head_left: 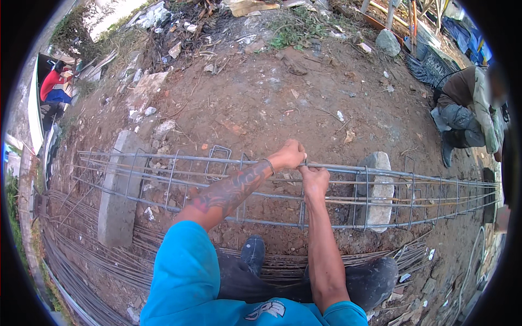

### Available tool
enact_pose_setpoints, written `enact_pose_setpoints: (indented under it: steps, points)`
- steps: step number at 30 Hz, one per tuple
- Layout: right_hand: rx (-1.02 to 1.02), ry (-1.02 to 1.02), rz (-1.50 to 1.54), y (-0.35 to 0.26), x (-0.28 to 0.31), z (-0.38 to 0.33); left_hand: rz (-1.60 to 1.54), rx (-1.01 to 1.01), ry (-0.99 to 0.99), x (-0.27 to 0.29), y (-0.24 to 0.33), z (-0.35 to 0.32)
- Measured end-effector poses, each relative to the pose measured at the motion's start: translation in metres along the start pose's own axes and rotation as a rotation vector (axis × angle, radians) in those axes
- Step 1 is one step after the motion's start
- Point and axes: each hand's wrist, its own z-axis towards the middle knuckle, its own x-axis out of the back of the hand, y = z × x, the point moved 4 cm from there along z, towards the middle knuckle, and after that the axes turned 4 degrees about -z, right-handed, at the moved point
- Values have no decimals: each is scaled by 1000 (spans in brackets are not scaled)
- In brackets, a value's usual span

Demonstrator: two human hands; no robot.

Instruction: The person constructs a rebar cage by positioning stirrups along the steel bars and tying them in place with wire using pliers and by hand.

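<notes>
The left hand [291, 154] and right hand [315, 182] nearly meet at the cage's far top bar, fingers of both curled in; whether they grip bar or tie, I cannot tell; the steel cage [340, 169] stretches crosswise before the person, over a left block [115, 220] and a right block [379, 213]; thin rods [92, 263] lie on the near ground; a bent co-worker [465, 111] is at far right, a person in red [53, 86] at far left.

Concrete blocks [117, 217] on dirt ground [244, 114]; rebar cage [348, 169] across blocks
</notes>
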Motion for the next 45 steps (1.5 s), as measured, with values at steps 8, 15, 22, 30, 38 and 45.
enact_pose_setpoints:
  steps: [8,15,22,30,38,45]
  points:
    - [64,112,-90,2,1,4,-102,-339,150,-4,-5,-12]
    - [29,-59,20,0,10,-4,-78,-381,209,-5,-4,-9]
    - [76,40,-143,10,3,2,-9,-420,246,-1,-4,-9]
    - [199,-80,-521,-19,13,-5,-20,-427,206,0,-2,-7]
    - [311,-444,-1160,-67,23,9,-89,-478,152,1,-1,-11]
    - [695,-607,-1743,-130,11,37,-45,-499,173,3,0,-14]
